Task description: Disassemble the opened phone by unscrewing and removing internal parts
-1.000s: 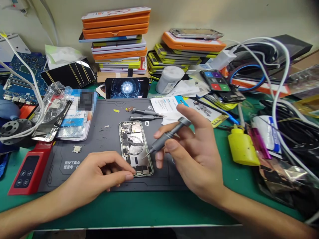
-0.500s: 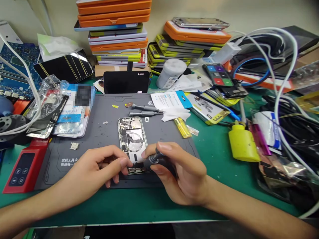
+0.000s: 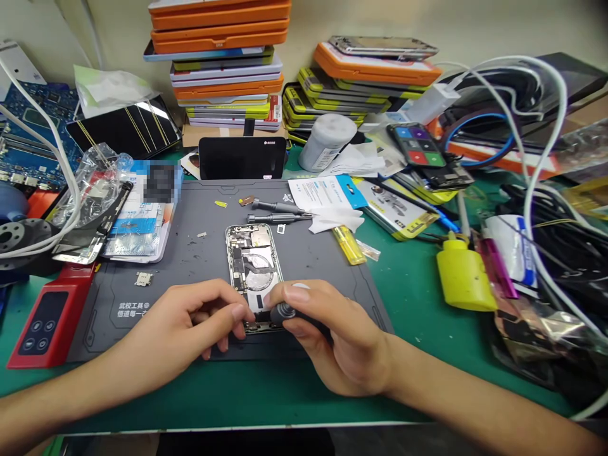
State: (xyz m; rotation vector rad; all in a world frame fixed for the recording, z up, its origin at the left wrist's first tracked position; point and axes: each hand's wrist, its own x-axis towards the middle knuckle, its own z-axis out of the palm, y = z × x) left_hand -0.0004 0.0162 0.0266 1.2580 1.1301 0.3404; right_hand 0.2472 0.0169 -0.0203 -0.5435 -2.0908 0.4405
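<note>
From where I stand, the open phone (image 3: 259, 275) lies face up on the grey mat (image 3: 199, 259), its boards and the round coil bare, its lower end tucked between the person's two hands. The right hand (image 3: 339, 335) pinches a dark screwdriver (image 3: 284, 312) between thumb and fingers over the lower right corner; I see the handle nearly end-on, and the tip is hidden, so I cannot tell whether it meets a screw. The left hand (image 3: 206, 320) rests by the lower left edge, thumb and forefinger drawn close, the other fingers curled under; whether it grips the phone's rim, some small part or nothing, I cannot tell. I take the step in hand to be driver work on a fastener at that bottom end. The next move, to my mind, calls for a firm, straight tool and a light turn, with the left fingers steadying the frame so that it does not skid on the mat. Beyond the phone's top end lie two other screwdrivers (image 3: 266, 218), with a little white frame (image 3: 280, 228) just beside them; a small metal plate (image 3: 143, 278) sits off to the left, well apart.
</note>
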